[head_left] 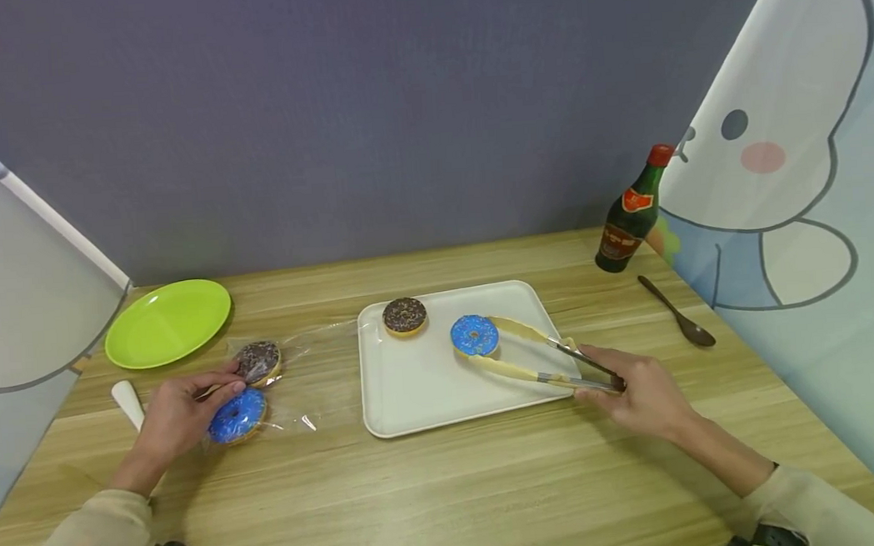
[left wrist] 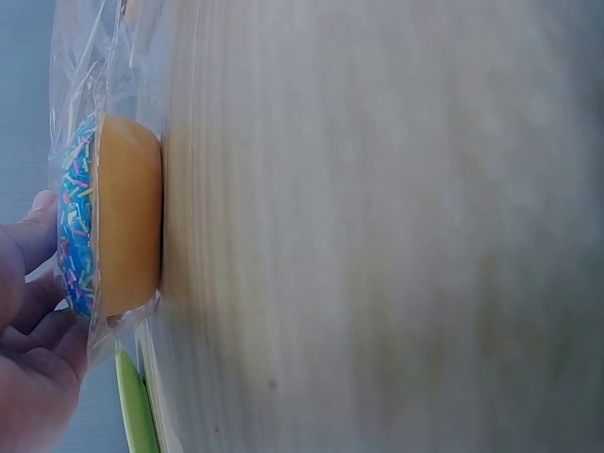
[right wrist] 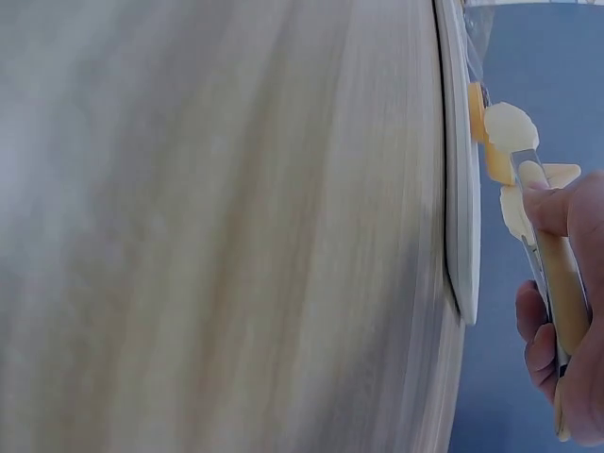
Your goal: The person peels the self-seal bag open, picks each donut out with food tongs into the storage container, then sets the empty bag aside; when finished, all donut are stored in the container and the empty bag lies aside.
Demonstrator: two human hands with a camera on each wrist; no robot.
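On the left, my left hand (head_left: 178, 414) pinches a clear plastic bag (head_left: 310, 402) at the edge nearest it. Inside the bag are a chocolate-sprinkled donut (head_left: 259, 361) and a blue-iced donut with sprinkles (left wrist: 80, 222), lying against the table. My right hand (head_left: 643, 394) grips yellow-tipped tongs (head_left: 514, 368). The tong tips lie on either side of another blue donut (head_left: 474, 335) over the white tray (head_left: 414, 391). A second chocolate donut (head_left: 405, 316) sits near the tray's far left corner.
A green plate (head_left: 165, 323) stands at the back left. A white handle (head_left: 127, 402) sticks out behind my left hand. At the right are a dark green bottle (head_left: 629, 219) with a red cap and a brown wooden spoon (head_left: 680, 312). A grey wall (head_left: 368, 127) closes the back.
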